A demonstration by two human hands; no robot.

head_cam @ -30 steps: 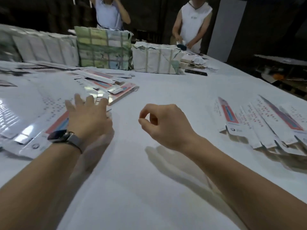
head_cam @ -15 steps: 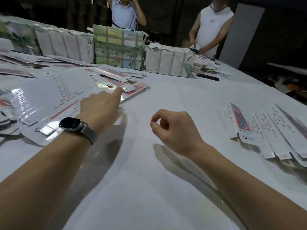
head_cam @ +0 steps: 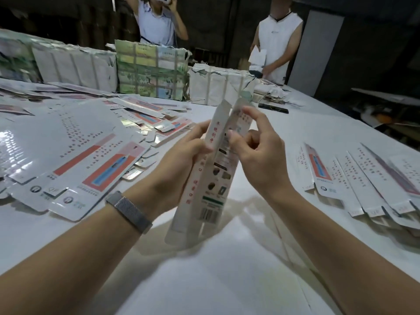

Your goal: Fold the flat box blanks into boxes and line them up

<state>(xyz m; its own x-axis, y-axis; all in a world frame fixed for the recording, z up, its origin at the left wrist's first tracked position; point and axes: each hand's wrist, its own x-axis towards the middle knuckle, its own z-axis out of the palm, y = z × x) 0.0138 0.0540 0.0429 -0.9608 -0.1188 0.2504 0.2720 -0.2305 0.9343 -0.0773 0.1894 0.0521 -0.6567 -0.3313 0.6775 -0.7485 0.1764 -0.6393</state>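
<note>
1. Holding the blank upright between both hands, the person has it above the middle of the tabletop, closer to the near edge than to the far one; whether its lower end touches the surface, I cannot tell.
2. The blank looks like thin glossy card, so I judge it very light and a little slippery. It should be stiff along its length but bend easily at the creases. Hard pressure on a flat panel could dent it.
3. The left hand grips the left long edge near the middle of the blank, with fingers curled behind and the thumb in front.
4. The right hand pinches the right panel a little higher, with the thumb tip on the printed face; its index finger is raised near the top flap.
5. So both grips sit at the upper half, and the barcode end hangs free below them, while the top flaps stand above the fingers.
6. The best place to hold, I think, is on the long creased edges: squeezing them together should open the blank into a tube.
7. Flat blanks lie spread toward the left edge of the tabletop.
8. Folded boxes lie side by side in a row near the right edge, well apart from the hands.
</note>
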